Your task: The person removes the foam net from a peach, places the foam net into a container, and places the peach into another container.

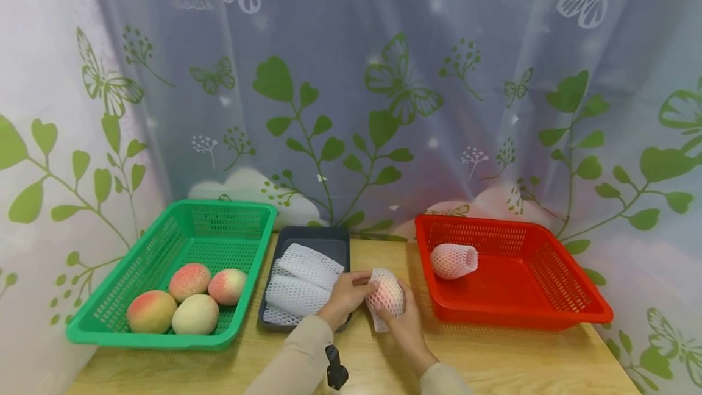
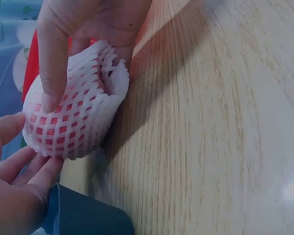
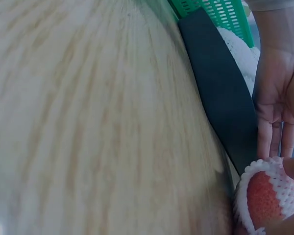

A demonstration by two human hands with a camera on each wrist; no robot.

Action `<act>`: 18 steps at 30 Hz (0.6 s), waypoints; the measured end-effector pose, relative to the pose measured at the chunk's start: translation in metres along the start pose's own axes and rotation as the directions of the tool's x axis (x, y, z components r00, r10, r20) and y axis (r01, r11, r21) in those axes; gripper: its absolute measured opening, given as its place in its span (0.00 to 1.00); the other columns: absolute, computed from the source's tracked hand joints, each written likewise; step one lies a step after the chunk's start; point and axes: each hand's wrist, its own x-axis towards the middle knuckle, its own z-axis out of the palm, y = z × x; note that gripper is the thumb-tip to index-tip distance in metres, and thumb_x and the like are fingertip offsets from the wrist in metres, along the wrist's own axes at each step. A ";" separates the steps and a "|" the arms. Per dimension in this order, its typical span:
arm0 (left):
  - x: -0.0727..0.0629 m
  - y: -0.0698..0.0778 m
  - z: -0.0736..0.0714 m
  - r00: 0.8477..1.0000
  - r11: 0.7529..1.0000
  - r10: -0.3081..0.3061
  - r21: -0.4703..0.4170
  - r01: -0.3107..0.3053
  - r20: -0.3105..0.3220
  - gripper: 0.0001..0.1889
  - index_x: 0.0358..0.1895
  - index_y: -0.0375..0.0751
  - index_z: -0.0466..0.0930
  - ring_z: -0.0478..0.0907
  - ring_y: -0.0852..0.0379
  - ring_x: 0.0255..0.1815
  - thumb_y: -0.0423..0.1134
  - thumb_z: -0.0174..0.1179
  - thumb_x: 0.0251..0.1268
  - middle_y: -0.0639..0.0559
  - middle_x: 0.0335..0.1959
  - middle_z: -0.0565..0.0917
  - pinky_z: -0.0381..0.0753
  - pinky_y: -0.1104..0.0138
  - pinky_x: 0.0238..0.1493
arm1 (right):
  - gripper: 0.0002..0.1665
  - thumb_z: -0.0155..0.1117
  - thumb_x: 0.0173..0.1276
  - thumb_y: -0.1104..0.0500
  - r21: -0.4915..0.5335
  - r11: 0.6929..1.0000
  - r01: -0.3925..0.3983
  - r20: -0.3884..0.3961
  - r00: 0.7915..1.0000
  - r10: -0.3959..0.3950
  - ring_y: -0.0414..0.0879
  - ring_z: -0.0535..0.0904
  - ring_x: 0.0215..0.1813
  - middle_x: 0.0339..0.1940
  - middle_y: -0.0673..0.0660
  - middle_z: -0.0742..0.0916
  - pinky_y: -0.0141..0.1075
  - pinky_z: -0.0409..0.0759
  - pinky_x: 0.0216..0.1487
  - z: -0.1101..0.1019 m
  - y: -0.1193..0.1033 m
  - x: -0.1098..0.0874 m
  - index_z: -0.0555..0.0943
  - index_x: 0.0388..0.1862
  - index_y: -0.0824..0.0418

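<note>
A peach [image 1: 391, 295] in a white foam net sleeve [image 2: 63, 117] is between my two hands over the table, just right of the dark tray. My right hand [image 1: 404, 322] grips it from the right, with the thumb across the netting. From the other side, my left hand [image 1: 348, 295] holds its end, the thumb and fingertips against the net. Red skin shows through the mesh and at the sleeve's open end in the right wrist view. Flat white foam nets [image 1: 304, 279] lie stacked in the dark tray [image 1: 315, 235] beside my left hand.
At the left, a green basket [image 1: 214, 343] holds several bare peaches [image 1: 189, 281]. A red basket [image 1: 510, 316] stands at the right with one netted peach [image 1: 452, 261] inside. Behind everything hangs a printed curtain [image 1: 340, 157]. A small black device [image 1: 336, 367] is at my left wrist.
</note>
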 end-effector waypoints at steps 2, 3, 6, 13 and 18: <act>-0.001 0.000 0.000 1.000 1.000 0.002 0.002 -0.002 -0.004 0.20 0.54 0.30 0.79 0.79 0.47 0.53 0.35 0.66 0.59 0.38 0.48 0.83 0.81 0.62 0.51 | 0.44 0.66 0.57 0.72 -0.003 1.000 -0.007 -0.003 1.000 0.007 0.67 0.62 0.69 0.68 0.72 0.67 0.60 0.59 0.69 0.000 0.001 0.000 0.59 0.71 0.67; -0.002 0.000 0.000 1.000 1.000 0.000 -0.003 0.000 -0.005 0.20 0.54 0.29 0.79 0.79 0.46 0.53 0.34 0.66 0.59 0.38 0.48 0.83 0.81 0.62 0.51 | 0.44 0.66 0.56 0.72 -0.009 1.000 -0.002 -0.007 1.000 0.002 0.68 0.62 0.68 0.68 0.73 0.67 0.61 0.59 0.69 0.001 0.001 0.000 0.59 0.71 0.67; -0.002 0.000 0.000 1.000 1.000 0.004 0.001 -0.004 -0.012 0.19 0.53 0.30 0.80 0.79 0.46 0.53 0.34 0.66 0.59 0.38 0.48 0.83 0.81 0.62 0.51 | 0.44 0.68 0.56 0.70 -0.014 1.000 0.006 -0.012 1.000 -0.007 0.67 0.63 0.68 0.67 0.73 0.68 0.60 0.59 0.68 0.001 0.000 0.000 0.60 0.70 0.68; -0.004 0.002 0.001 0.999 0.998 0.004 -0.061 -0.007 -0.038 0.18 0.52 0.29 0.80 0.79 0.47 0.52 0.33 0.65 0.59 0.38 0.49 0.83 0.81 0.63 0.51 | 0.48 0.70 0.55 0.69 -0.001 1.000 0.026 -0.031 0.999 -0.026 0.67 0.63 0.68 0.68 0.74 0.67 0.59 0.60 0.68 0.001 -0.004 0.004 0.55 0.71 0.71; -0.009 0.007 0.001 0.999 0.993 -0.004 -0.121 -0.002 -0.048 0.18 0.53 0.28 0.79 0.79 0.51 0.47 0.33 0.64 0.60 0.39 0.48 0.82 0.82 0.63 0.47 | 0.52 0.75 0.52 0.65 -0.054 0.997 0.061 -0.053 0.997 -0.064 0.66 0.65 0.66 0.66 0.73 0.68 0.59 0.62 0.68 -0.001 -0.009 0.007 0.56 0.70 0.73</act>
